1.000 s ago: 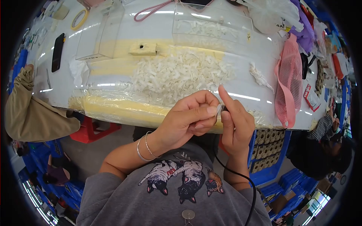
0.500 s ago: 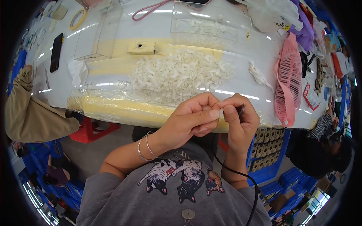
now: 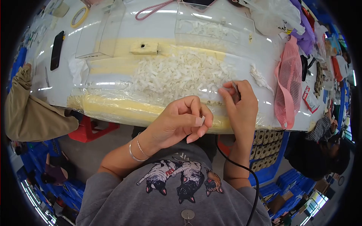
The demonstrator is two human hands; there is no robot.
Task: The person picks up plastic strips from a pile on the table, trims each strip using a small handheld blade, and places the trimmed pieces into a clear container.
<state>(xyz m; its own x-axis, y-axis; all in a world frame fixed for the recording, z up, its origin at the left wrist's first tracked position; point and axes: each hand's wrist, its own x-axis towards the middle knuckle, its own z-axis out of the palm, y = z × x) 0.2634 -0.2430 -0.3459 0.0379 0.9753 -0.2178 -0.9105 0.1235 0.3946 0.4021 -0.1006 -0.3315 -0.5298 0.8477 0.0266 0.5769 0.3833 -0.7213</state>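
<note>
Between the thumb and index finger of my left hand (image 3: 183,118) is a small white piece (image 3: 202,119), held in front of the table's front edge. My right hand (image 3: 241,100) is further right and higher, over the front edge, closed around a thin dark metallic tool (image 3: 235,88) that its fingers partly cover. Its thumb and index finger come near the right end of a wide pile of white strips (image 3: 177,73). A black cable (image 3: 241,165) runs below my right forearm.
Behind the pile lie a pale block with a hole (image 3: 144,48) and a clear tray (image 3: 215,32). To the left are a clear box (image 3: 98,37), a phone (image 3: 57,51) and a tape roll (image 3: 79,17). A pink mesh bag (image 3: 288,84) lies right. A co-worker's sleeve (image 3: 34,116) is far left.
My hands have moved apart. My right hand has gone up and forward toward the pile, while my left hand has drawn slightly back to the left with the white piece.
</note>
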